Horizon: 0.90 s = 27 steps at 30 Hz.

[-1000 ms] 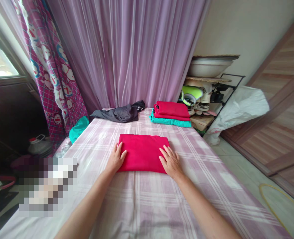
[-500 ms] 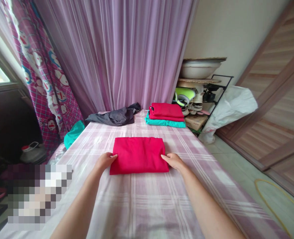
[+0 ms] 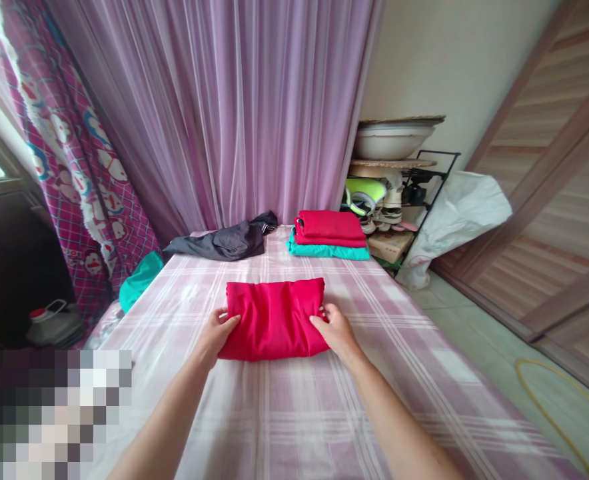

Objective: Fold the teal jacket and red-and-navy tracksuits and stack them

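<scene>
Bedsheet (image 3: 274,427), pale pink plaid, covers the work surface; a sheer lilac curtain (image 3: 209,113) hangs behind it. Folded red cloth (image 3: 273,320) lies mid-width on the sheet, its top face rumpled and its near edge bowed. Left hand (image 3: 218,333) and right hand (image 3: 335,331) touch opposite side edges, fingers (image 3: 319,319) close together against the fabric; whether they pinch it cannot be determined. Farther back lie a dark garment (image 3: 219,241), a red stack (image 3: 328,225) on teal (image 3: 327,251), and loose teal cloth (image 3: 140,281). A pixelated patch (image 3: 49,413) obscures the lower left corner. Right of the bed stands a rack (image 3: 424,193) holding a basin (image 3: 389,141), beside a white sack (image 3: 454,227).
</scene>
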{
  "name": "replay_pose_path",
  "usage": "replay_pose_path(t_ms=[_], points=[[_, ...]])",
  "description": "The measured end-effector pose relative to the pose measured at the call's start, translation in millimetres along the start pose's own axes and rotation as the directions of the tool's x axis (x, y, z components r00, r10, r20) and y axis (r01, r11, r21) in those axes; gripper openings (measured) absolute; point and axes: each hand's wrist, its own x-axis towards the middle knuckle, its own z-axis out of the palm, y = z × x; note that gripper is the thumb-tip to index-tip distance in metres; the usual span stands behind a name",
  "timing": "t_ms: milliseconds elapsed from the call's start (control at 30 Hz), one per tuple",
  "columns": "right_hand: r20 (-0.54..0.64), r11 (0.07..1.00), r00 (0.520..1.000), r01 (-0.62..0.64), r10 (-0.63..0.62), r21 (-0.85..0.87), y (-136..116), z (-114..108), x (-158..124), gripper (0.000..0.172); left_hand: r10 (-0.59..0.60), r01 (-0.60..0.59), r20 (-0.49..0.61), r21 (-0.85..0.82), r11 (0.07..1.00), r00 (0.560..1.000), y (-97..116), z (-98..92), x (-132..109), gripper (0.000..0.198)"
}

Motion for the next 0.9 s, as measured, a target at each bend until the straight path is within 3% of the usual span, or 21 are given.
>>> replay_pose_path(t_ms=[133, 267, 333, 467, 567, 633, 733, 800, 900], points=[[-0.100, 0.958, 0.968, 0.209, -0.231, -0.194, -16, 1, 12, 0.033, 0.179, -0.179, 0.035, -0.020, 0.984, 0.983, 19, 19.1, 14, 0.038], [-0.211, 0.917, 0.921, 0.255, -0.327, -0.305, -50, -22, 57, 0.034, 0.374, -0.377, 0.066, 0.060, 0.924, 0.925, 72, 54.7, 51, 0.039], [-0.278, 0.903, 0.892, 0.252, -0.356, -0.346, -71, -46, 95, 0.037, 0.449, -0.453, 0.069, 0.059, 0.890, 0.891, 111, 82.2, 78, 0.040], [-0.412, 0.876, 0.805, 0.256, -0.427, -0.408, -109, -112, 195, 0.045, 0.568, -0.559, 0.132, -0.097, 0.823, 0.813, 193, 145.2, 135, 0.051], [-0.495, 0.924, 0.811, 0.138, -0.313, -0.357, -111, -151, 266, 0.052, 0.523, -0.525, 0.136, -0.017, 0.851, 0.842, 222, 177.9, 172, 0.067], [-0.489, 0.954, 0.852, 0.040, -0.188, -0.296, -96, -159, 299, 0.054, 0.465, -0.474, 0.100, 0.112, 0.873, 0.880, 212, 185.1, 193, 0.077], [-0.471, 0.948, 0.876, -0.061, -0.099, -0.312, -56, -143, 316, 0.058, 0.415, -0.424, 0.094, 0.284, 0.860, 0.905, 160, 170.3, 216, 0.077], [-0.453, 0.923, 0.885, -0.077, -0.110, -0.376, -29, -122, 310, 0.061, 0.438, -0.426, 0.068, 0.400, 0.811, 0.897, 112, 144.6, 223, 0.072], [-0.409, 0.882, 0.899, -0.058, -0.158, -0.468, 0, -85, 282, 0.057, 0.543, -0.480, 0.066, 0.565, 0.671, 0.837, 46, 92.2, 219, 0.060]])
